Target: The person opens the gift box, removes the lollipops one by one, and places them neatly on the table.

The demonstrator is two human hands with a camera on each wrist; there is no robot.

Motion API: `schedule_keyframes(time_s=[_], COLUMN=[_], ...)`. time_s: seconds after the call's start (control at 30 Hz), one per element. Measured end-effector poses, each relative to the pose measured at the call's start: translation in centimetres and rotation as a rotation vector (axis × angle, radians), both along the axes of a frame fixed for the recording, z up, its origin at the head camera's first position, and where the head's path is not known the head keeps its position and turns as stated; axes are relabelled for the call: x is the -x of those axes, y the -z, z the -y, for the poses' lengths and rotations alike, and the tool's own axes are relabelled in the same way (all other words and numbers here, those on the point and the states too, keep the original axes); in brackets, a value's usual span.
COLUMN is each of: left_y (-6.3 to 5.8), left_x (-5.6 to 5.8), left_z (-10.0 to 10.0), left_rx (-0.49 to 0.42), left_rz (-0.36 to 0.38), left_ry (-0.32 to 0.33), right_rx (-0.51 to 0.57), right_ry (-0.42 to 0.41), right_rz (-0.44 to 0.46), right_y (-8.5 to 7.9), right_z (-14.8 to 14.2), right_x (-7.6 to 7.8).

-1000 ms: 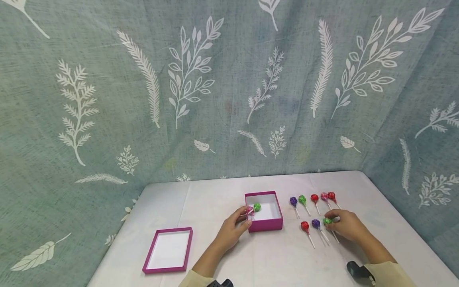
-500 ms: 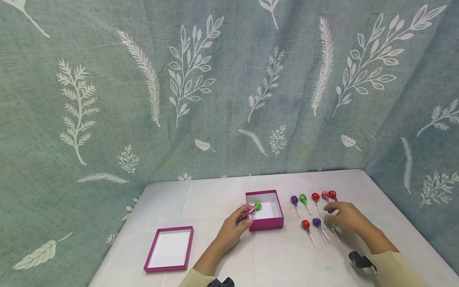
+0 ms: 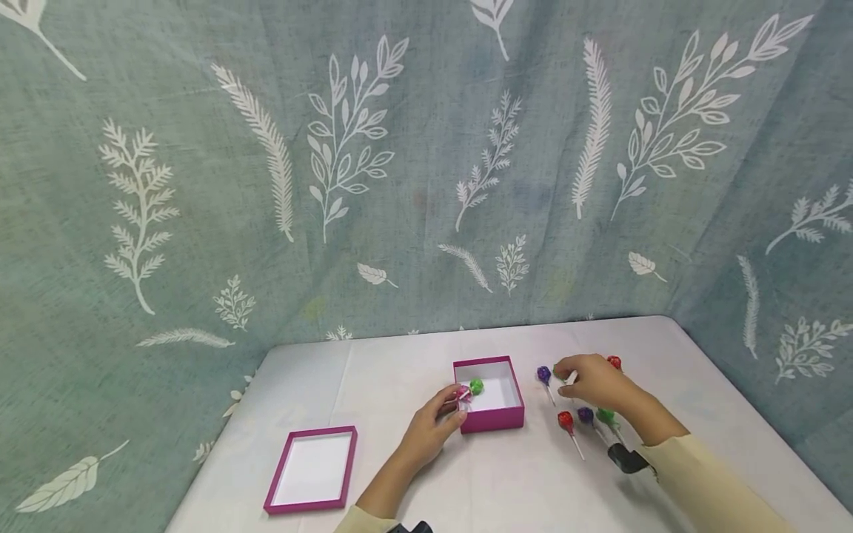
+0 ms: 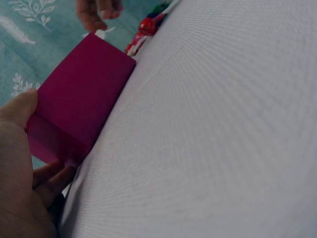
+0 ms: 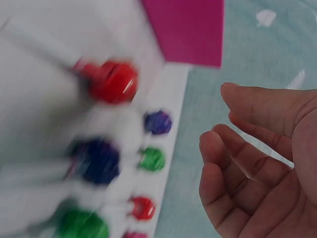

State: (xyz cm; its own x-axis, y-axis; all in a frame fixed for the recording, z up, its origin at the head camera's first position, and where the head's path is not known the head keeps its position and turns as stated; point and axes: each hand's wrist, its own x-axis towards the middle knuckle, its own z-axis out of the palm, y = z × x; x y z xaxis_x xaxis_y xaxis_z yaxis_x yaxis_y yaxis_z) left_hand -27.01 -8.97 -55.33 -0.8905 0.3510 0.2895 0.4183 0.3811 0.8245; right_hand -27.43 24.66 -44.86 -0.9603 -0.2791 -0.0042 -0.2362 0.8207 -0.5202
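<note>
My left hand (image 3: 426, 435) holds the left side of an open magenta box (image 3: 493, 420); its thumb and fingers show against the box in the left wrist view. Inside lie a green lollipop (image 3: 476, 386) and a pink lollipop (image 3: 463, 394). Over the back row of lollipops hovers my right hand (image 3: 600, 381), fingers loosely bent and nothing between them in the right wrist view. Beside its fingertips is a purple lollipop (image 3: 544, 375); a back green lollipop (image 5: 152, 158) is mostly covered in the head view. The front row has a red (image 3: 566, 422), a purple (image 3: 585, 415) and a green lollipop (image 3: 606, 416).
The magenta-rimmed box lid (image 3: 305, 507) lies inside up on the white table (image 3: 400, 481), left of the box. Another red lollipop (image 3: 614, 363) sits at the back right. A leaf-patterned green cloth (image 3: 400, 185) hangs behind the table.
My right hand has left the front green lollipop and moved back and left over the back row, covering some lollipops there. The left hand stays at the box.
</note>
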Motion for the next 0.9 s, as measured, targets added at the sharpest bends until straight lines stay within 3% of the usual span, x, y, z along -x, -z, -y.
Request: schedule_keyframes(time_s=[0.2,0.4,0.63,0.9], left_y=[0.0,-0.1,0.0,0.0], left_x=[-0.1,0.1,0.0,-0.3], left_z=[0.4,0.6,0.2,0.3], left_rx=[-0.005,-0.001,-0.001,-0.011], left_rz=[0.022,0.025,0.034,0.025], left_ry=[-0.018,-0.010,0.003,0.014], right_rx=[0.037,0.080,0.101,0.168], right_ry=[-0.066,-0.063,-0.046,-0.077], right_rz=[-0.027,-0.026,0.022,-0.006], right_y=[-0.8,-0.9,-0.3,0.7], right_z=[3.2,6.0,8.4,11.1], right_x=[1.3,2.0,2.1,2.2])
